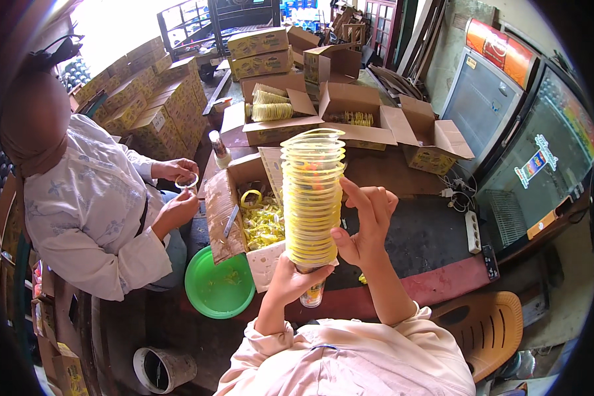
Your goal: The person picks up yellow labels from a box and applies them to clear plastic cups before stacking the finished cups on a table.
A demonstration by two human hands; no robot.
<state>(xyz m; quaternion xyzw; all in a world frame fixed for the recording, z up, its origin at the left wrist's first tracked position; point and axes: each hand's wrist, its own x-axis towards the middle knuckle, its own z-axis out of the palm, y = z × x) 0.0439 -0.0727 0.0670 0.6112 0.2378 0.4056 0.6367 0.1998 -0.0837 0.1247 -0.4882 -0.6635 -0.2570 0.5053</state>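
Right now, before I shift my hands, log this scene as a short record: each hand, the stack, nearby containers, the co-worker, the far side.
Left hand: wrapped around the lower part of the stack
Right hand: thumb and index finger at the stack's right side
Stack: tall, nested clear cups with yellow rims
Nearby box: open cardboard, holding yellow strips
Basin: round, green, beside that box
Co-worker: at left, holding a pale ring
Far side: open cartons, one with more stacked cups
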